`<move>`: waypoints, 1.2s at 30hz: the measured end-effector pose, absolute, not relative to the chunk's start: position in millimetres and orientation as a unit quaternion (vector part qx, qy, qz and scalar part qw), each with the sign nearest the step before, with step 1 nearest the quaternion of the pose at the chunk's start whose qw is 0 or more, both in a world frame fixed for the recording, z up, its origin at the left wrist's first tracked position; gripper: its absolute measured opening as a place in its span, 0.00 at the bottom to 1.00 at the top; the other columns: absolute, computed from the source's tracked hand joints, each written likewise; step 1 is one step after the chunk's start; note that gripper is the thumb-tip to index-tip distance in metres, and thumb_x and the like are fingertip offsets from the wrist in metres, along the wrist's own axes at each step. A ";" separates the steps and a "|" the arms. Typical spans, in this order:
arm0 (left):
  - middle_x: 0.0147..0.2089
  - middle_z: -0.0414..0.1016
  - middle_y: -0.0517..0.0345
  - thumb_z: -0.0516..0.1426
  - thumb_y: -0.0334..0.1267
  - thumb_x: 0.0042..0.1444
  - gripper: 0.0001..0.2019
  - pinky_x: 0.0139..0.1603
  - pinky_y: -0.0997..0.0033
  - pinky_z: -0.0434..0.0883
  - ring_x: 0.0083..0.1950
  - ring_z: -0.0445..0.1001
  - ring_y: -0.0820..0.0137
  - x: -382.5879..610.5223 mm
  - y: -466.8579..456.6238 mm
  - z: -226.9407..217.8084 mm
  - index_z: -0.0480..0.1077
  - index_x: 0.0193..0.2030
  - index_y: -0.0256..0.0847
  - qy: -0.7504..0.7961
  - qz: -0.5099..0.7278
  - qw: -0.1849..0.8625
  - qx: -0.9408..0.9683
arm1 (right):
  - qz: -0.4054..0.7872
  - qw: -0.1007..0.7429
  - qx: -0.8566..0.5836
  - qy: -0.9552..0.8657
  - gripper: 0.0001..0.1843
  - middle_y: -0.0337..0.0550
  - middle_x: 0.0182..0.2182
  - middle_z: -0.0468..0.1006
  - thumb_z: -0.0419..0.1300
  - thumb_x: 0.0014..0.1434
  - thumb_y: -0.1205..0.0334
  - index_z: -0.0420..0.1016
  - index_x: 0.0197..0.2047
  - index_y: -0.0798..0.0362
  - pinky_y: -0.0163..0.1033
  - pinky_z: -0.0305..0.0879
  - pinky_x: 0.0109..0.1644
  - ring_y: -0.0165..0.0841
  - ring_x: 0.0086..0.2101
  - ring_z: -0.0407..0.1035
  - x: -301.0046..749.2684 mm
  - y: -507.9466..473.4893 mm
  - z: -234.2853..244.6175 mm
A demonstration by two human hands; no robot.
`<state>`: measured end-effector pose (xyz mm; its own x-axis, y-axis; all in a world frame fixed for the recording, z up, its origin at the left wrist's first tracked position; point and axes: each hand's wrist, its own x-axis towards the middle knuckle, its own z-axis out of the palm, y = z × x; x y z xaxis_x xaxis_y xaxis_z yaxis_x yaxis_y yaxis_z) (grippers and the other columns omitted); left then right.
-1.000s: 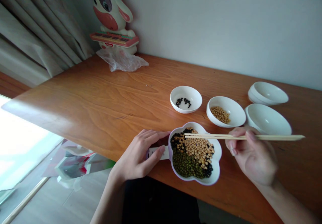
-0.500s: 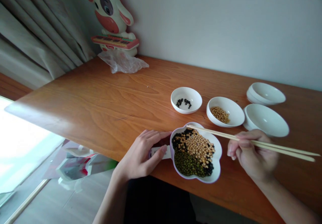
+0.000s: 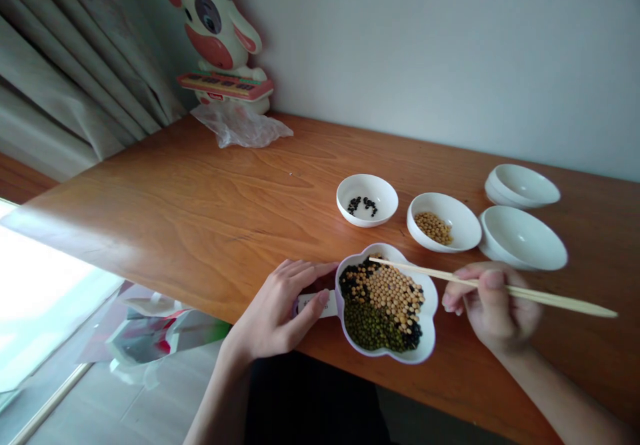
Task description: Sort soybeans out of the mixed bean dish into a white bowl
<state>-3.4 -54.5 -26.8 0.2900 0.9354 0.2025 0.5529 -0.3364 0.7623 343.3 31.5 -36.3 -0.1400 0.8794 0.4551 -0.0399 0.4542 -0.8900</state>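
Observation:
My left hand (image 3: 275, 305) grips the white handle (image 3: 315, 304) of a flower-shaped white dish (image 3: 429, 312) with a lilac rim. The dish holds yellow soybeans (image 3: 395, 293), green mung beans (image 3: 369, 325) and black beans (image 3: 353, 277) in separate patches. My right hand (image 3: 493, 305) holds a pair of wooden chopsticks (image 3: 475, 284) just right of the dish. Their closed tips reach over the beans, and I see nothing between them. Nearby stand a white bowl (image 3: 383, 190) with a few black beans and a white bowl (image 3: 463, 222) with soybeans.
Two nested white bowls (image 3: 523, 185) and another white bowl (image 3: 525, 238) stand at the right on the wooden table (image 3: 175, 238). A toy cow (image 3: 213, 32) and crumpled plastic (image 3: 240, 128) sit at the far corner. A curtain hangs at the left, and a bag (image 3: 150, 338) lies on the floor.
My right hand has shifted left toward the dish. The chopsticks now tilt rather than lying level, with their tips still over the beans. My left hand has not moved on the handle.

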 end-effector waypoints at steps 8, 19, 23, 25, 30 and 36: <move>0.57 0.88 0.48 0.56 0.43 0.80 0.23 0.58 0.53 0.73 0.53 0.85 0.54 -2.6 -53.0 -26.8 0.75 0.76 0.44 0.487 0.336 0.292 0.751 | 0.463 0.519 -0.326 -0.640 0.26 0.43 0.23 0.80 0.59 0.77 0.40 0.92 0.39 0.46 0.41 0.66 0.24 0.34 0.22 0.71 338.3 29.8 -33.1; 0.59 0.88 0.45 0.55 0.46 0.80 0.23 0.60 0.51 0.75 0.55 0.85 0.52 -2.9 -54.0 -28.3 0.76 0.75 0.43 0.498 0.334 0.277 0.751 | 0.384 0.550 -0.313 -0.672 0.21 0.44 0.30 0.80 0.57 0.81 0.46 0.90 0.43 0.42 0.44 0.62 0.28 0.38 0.29 0.70 345.2 26.1 -46.3; 0.59 0.88 0.46 0.56 0.46 0.80 0.23 0.59 0.52 0.75 0.54 0.85 0.52 -3.2 -54.1 -28.6 0.75 0.76 0.44 0.496 0.333 0.278 0.752 | 0.396 0.537 -0.306 -0.680 0.20 0.44 0.28 0.79 0.59 0.80 0.49 0.88 0.40 0.44 0.44 0.66 0.29 0.37 0.28 0.70 342.4 27.7 -43.2; 0.59 0.88 0.46 0.56 0.45 0.80 0.23 0.59 0.52 0.75 0.55 0.86 0.52 -3.2 -53.9 -28.3 0.76 0.75 0.44 0.495 0.335 0.279 0.752 | 0.407 0.519 -0.302 -0.689 0.18 0.43 0.27 0.79 0.61 0.79 0.50 0.88 0.39 0.44 0.44 0.67 0.30 0.37 0.28 0.71 340.9 27.7 -40.9; 0.58 0.88 0.47 0.56 0.45 0.80 0.22 0.60 0.52 0.74 0.55 0.85 0.53 -3.0 -53.3 -27.0 0.76 0.74 0.44 0.495 0.337 0.279 0.750 | 0.419 0.454 -0.271 -0.738 0.14 0.44 0.29 0.82 0.64 0.78 0.55 0.87 0.40 0.46 0.42 0.71 0.31 0.37 0.29 0.75 338.7 25.5 -34.8; 0.60 0.88 0.48 0.56 0.45 0.80 0.22 0.61 0.52 0.74 0.57 0.85 0.53 -3.4 -53.4 -27.6 0.75 0.75 0.45 0.494 0.333 0.285 0.751 | 0.409 0.406 -0.236 -0.783 0.14 0.45 0.31 0.84 0.62 0.78 0.57 0.87 0.42 0.46 0.45 0.74 0.35 0.39 0.31 0.78 337.3 25.8 -23.6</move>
